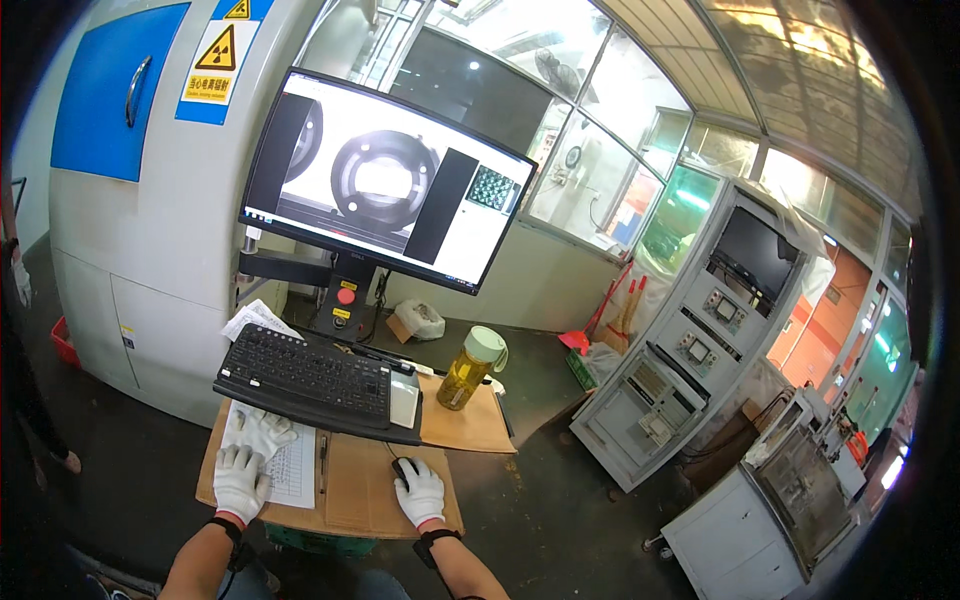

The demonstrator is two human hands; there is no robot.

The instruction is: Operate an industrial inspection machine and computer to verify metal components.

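My left hand [241, 484], in a white knit glove, lies flat with its fingers stretched out at the left of the cardboard-covered table [365, 490]. Beyond its fingertips is a loose white glove [260, 432] on a printed sheet [292, 478]. A dark pen [323, 463] lies along the sheet's right side. Also gloved in white, my right hand [422, 496] rests over a black computer mouse [404, 469] on the cardboard. The black keyboard [305, 378] sits tilted above both hands. Straight ahead, a large monitor [385, 180] displays grey ring-shaped pictures.
A bottle with a pale green lid [474, 367] stands right of the keyboard. Below the monitor is a red push button [346, 296]. A big white machine cabinet [150, 240] with a blue door fills the left. At right are a grey control cabinet [655, 370] and a metal workbench [740, 530].
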